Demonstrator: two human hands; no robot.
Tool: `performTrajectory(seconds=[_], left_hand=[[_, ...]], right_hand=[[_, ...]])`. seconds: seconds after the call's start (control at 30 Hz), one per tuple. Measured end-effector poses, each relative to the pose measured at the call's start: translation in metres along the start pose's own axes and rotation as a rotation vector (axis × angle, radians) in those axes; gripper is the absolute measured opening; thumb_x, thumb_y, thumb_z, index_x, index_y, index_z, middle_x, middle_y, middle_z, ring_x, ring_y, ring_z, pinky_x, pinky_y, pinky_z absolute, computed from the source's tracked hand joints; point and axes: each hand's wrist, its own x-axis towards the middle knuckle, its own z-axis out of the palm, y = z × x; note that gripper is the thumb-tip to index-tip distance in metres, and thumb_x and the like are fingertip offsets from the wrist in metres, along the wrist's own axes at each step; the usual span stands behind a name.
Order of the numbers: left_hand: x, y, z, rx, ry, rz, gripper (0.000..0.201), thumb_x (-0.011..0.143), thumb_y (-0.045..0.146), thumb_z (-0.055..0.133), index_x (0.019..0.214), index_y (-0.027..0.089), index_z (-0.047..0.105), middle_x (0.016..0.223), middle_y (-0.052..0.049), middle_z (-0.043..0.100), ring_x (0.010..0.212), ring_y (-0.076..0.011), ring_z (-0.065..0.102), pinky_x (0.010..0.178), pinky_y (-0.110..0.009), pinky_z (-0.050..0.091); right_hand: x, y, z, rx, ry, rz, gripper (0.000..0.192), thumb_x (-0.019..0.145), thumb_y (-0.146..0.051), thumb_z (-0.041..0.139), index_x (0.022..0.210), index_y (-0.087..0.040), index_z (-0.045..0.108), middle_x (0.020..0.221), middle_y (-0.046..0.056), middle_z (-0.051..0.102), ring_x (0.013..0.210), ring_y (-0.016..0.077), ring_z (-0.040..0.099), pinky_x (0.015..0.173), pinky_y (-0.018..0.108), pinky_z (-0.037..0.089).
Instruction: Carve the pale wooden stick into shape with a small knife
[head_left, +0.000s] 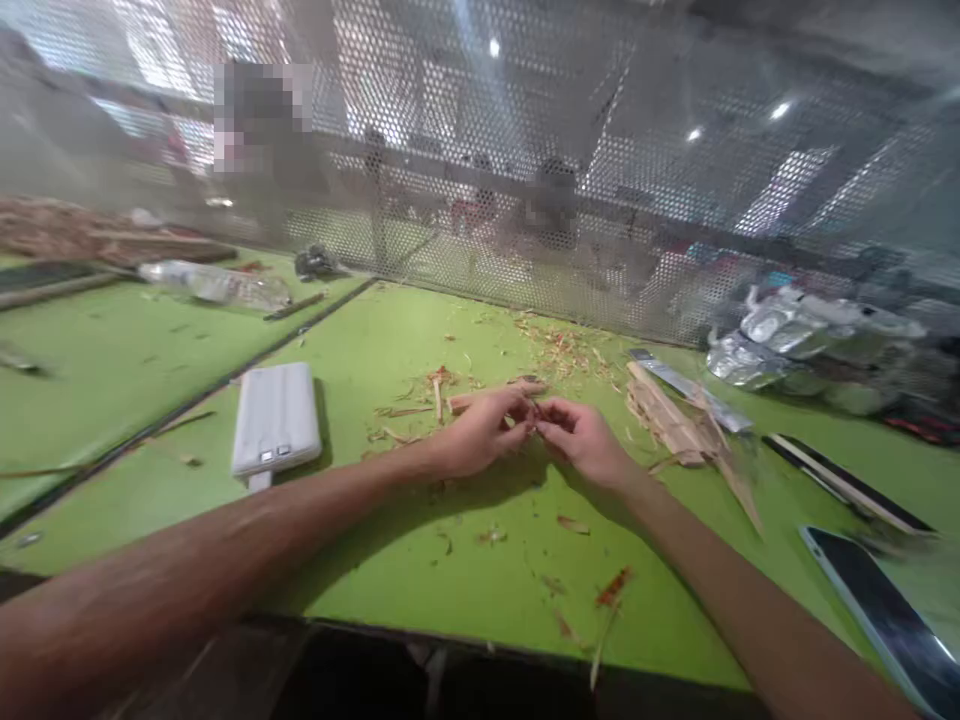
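Both hands meet at the middle of the green table [360,560], fingertips close together. My left hand [480,432] is closed in a pinch, and my right hand [581,437] pinches from the other side. Whatever sits between the fingertips is too small and blurred to name. Just beyond my left hand lies a wooden stick [469,402], partly hidden behind it. Wood shavings [566,350] are scattered behind and around both hands. Several split wood pieces [671,415] lie to the right of my right hand.
A white power bank [276,420] lies left, a phone [885,610] at the right front edge. Near the wood are a metal ruler [690,388] and a dark strip [844,480]. Silvery plastic packages [810,340] stand back right before a perforated metal screen [495,200]. A clear bottle [217,284] lies back left.
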Motion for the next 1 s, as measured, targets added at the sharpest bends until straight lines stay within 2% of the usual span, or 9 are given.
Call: performTrajectory(seconds=[0.1,0.23,0.5,0.7,0.87,1.0], left_hand=[[0.001,0.005,0.002,-0.006,0.007,0.016,0.011,0.095,0.024,0.054,0.087,0.017,0.058,0.100,-0.008,0.067,0.090,-0.0192,0.062,0.075,-0.031,0.051],[0.002,0.008,0.004,-0.019,0.045,0.001,0.013,0.097,0.026,0.052,0.089,0.017,0.057,0.085,-0.003,0.062,0.074,-0.0151,0.058,0.066,-0.028,0.048],[0.002,0.016,0.002,-0.088,0.018,-0.053,0.015,0.097,0.025,0.052,0.087,0.016,0.059,0.082,-0.003,0.062,0.071,-0.0141,0.059,0.065,-0.028,0.049],[0.006,0.007,0.002,0.022,0.042,-0.018,0.020,0.099,0.029,0.050,0.088,0.016,0.061,0.080,-0.003,0.062,0.067,-0.0148,0.055,0.060,-0.028,0.045],[0.009,0.004,0.005,0.103,0.087,-0.020,0.017,0.098,0.022,0.049,0.085,0.017,0.059,0.076,-0.003,0.061,0.066,-0.0151,0.053,0.060,-0.028,0.043],[0.010,0.000,0.008,0.177,0.142,0.029,0.014,0.096,0.016,0.050,0.084,0.017,0.057,0.082,-0.004,0.060,0.072,-0.0165,0.053,0.064,-0.029,0.044]], right_hand=[[0.001,-0.002,0.001,0.055,-0.023,0.034,0.021,0.085,-0.038,0.071,0.083,-0.020,0.060,0.060,-0.007,0.045,0.051,0.0083,0.037,0.049,0.024,0.028],[0.002,-0.002,0.003,0.142,-0.008,0.062,0.024,0.085,-0.040,0.072,0.082,-0.021,0.058,0.059,-0.008,0.043,0.049,0.0072,0.034,0.047,0.023,0.024],[0.003,0.003,0.008,0.250,0.006,0.120,0.023,0.084,-0.040,0.072,0.086,-0.021,0.058,0.056,-0.009,0.041,0.046,0.0063,0.028,0.044,0.023,0.015],[0.003,0.002,0.017,0.332,0.102,0.149,0.018,0.083,-0.034,0.068,0.084,-0.020,0.057,0.056,-0.010,0.035,0.045,0.0059,0.025,0.043,0.023,0.012],[0.004,0.001,0.016,0.362,0.094,0.191,0.017,0.082,-0.032,0.068,0.085,-0.021,0.056,0.056,-0.011,0.033,0.044,0.0056,0.025,0.043,0.023,0.011],[0.005,0.001,0.016,0.356,0.082,0.220,0.020,0.081,-0.033,0.070,0.086,-0.020,0.056,0.057,-0.011,0.033,0.044,0.0057,0.024,0.043,0.024,0.010]])
